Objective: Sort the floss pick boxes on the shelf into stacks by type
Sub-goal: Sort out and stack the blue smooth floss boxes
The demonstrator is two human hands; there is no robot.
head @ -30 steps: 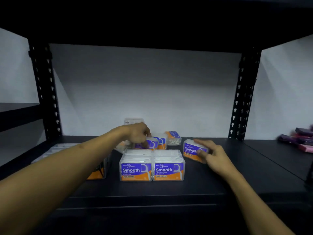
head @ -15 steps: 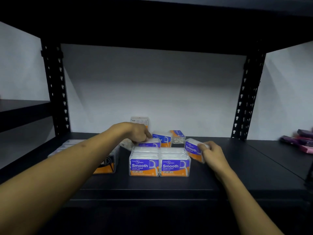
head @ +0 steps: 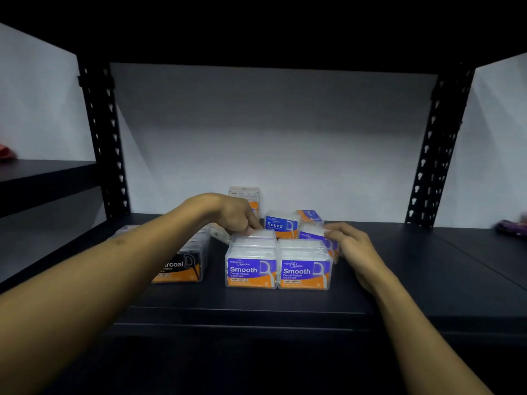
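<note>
Two clear "Smooth" floss boxes, the left one and the right one, stand side by side at the shelf's middle. My left hand grips a further box that lies on top of the left one, behind its front. My right hand holds another blue box at the right box's far right corner, tilted. A "Round" box stands behind them, with another blue and orange box beside it. A black "Charcoal" box sits to the left, partly hidden by my left arm.
An upright box leans at the back wall. A loose clear box lies under my left hand. Black perforated posts frame the dark shelf. Purple packs lie on the neighbouring shelf at right.
My left hand has brought its box forward onto the left Smooth box. My right hand has closed on the blue box and carried it against the right Smooth box. The camera moved closer.
</note>
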